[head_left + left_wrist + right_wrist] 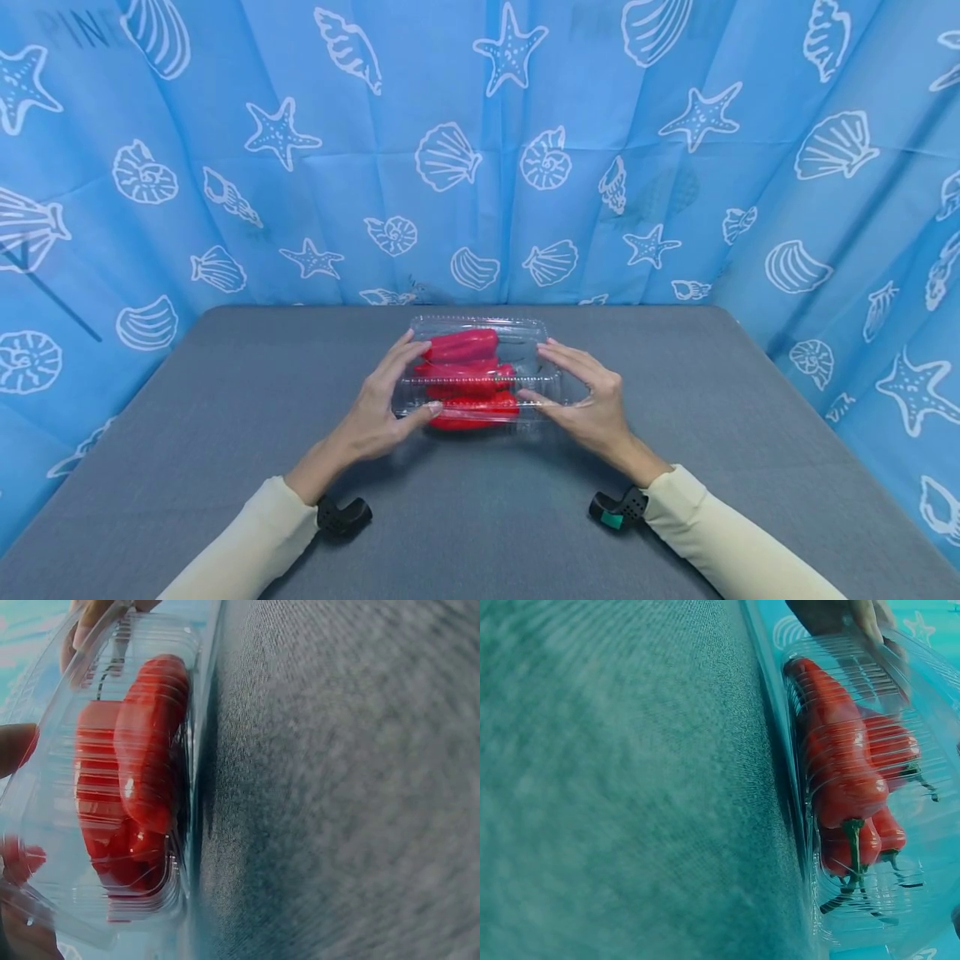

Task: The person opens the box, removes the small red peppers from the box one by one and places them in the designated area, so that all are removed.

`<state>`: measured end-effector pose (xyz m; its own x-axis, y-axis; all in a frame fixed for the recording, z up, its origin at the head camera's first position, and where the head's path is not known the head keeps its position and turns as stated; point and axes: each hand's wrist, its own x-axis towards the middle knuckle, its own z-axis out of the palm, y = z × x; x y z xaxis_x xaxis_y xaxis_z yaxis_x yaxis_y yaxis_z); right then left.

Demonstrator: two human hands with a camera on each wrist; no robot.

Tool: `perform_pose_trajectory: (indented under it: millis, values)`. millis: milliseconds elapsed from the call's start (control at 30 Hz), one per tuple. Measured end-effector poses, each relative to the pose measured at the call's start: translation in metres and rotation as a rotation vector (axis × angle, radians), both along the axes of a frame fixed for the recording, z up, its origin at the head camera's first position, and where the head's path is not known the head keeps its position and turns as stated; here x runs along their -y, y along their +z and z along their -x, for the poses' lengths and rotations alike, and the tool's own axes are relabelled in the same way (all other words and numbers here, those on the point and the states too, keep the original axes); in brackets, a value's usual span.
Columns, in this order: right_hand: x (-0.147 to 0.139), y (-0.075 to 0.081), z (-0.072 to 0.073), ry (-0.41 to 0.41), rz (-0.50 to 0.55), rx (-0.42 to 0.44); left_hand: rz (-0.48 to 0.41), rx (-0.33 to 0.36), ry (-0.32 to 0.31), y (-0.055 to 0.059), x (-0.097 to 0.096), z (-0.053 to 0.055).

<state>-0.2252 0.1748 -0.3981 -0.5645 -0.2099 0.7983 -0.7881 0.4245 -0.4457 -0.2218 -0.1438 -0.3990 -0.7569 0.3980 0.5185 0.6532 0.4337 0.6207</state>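
A clear plastic clamshell container point(534, 385) sits on the table with several red peppers point(463, 345) inside, their green stems point(853, 844) visible in the right wrist view. My left hand point(375, 412) grips the container's left end, thumb at the near edge and fingers toward the far side. At the opposite end my right hand point(600, 408) holds it likewise, between thumb and fingers. The ribbed plastic wall point(97, 780) stands between the left wrist camera and the peppers. Whether the lid is fully pressed down I cannot tell.
The grey cloth-covered table point(480, 517) extends around the container. Behind it and at both sides hangs a blue curtain point(480, 108) with white shell and starfish prints. Black wrist devices point(345, 517) are worn on both arms.
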Motion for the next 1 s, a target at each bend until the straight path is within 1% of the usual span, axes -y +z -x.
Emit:
perform_pose_trajectory:
  millis: [233,433,533,767,833,1000]
  values:
    - [0.0029,0.0005,-0.0002,0.012,0.025,-0.011,-0.044,-0.036,-0.029,-0.0016,0.0011,0.0018]
    - [0.0044,0.0003,-0.0021,0.002,0.033,-0.014,-0.074,-0.046,-0.034,-0.0029,0.0011,0.0024]
    - [0.0042,-0.0008,-0.0015,0.006,0.041,-0.027,-0.088,-0.068,-0.039,-0.0035,0.0011,0.0031]
    - [0.0047,-0.0031,0.0009,0.031,0.072,-0.065,-0.123,-0.156,-0.064,-0.0058,0.0009,0.0062]
    - [0.0051,-0.0027,0.001,0.036,0.082,-0.084,-0.127,-0.196,-0.068,-0.0058,0.0005,0.0071]
    - [0.005,-0.0024,-0.0001,0.039,0.093,-0.097,-0.153,-0.3,-0.045,0.0006,-0.0016,0.0077]
